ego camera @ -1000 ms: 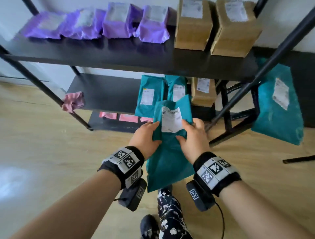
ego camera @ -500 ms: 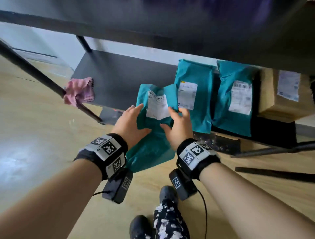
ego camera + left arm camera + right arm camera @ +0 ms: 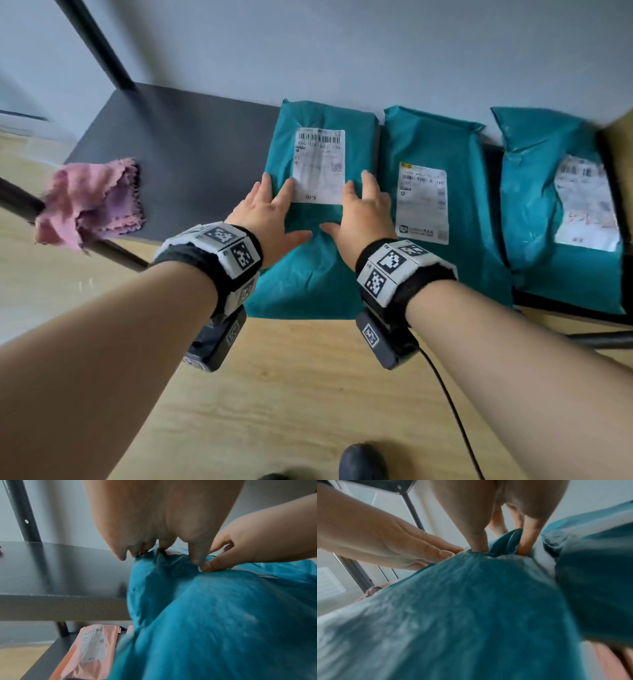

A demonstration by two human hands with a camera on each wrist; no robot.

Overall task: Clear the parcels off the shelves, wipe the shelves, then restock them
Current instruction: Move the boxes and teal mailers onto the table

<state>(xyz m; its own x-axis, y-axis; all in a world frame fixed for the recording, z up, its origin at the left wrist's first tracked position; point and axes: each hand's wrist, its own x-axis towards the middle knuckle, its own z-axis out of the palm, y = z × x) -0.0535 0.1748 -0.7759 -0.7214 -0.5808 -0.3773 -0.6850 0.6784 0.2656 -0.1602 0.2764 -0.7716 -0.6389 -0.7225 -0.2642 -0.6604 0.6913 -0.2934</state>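
Observation:
A teal parcel (image 3: 308, 281) with a white label lies flat on the dark middle shelf (image 3: 191, 137), its near end hanging over the front edge. My left hand (image 3: 274, 212) and right hand (image 3: 356, 205) press on it side by side with straight, spread fingers, one on each side of the label. In the left wrist view my left hand (image 3: 164, 543) pushes its fingertips into the crinkled teal parcel (image 3: 205, 615). The right wrist view has my right hand (image 3: 501, 531) denting the same teal parcel (image 3: 471, 608). Two more teal parcels (image 3: 445, 144) (image 3: 534, 192) lie to the right.
A pink cloth (image 3: 92, 202) hangs over the shelf's left front corner and a black frame bar. A cardboard box (image 3: 620, 126) shows at the far right edge. A pink parcel (image 3: 91, 649) lies on the lower shelf. Wooden floor and my shoe (image 3: 363, 459) are below.
The teal parcel went from held in the air in front of the rack to lying on the middle shelf, left of the other teal parcels. Both hands changed from gripping it to pressing flat.

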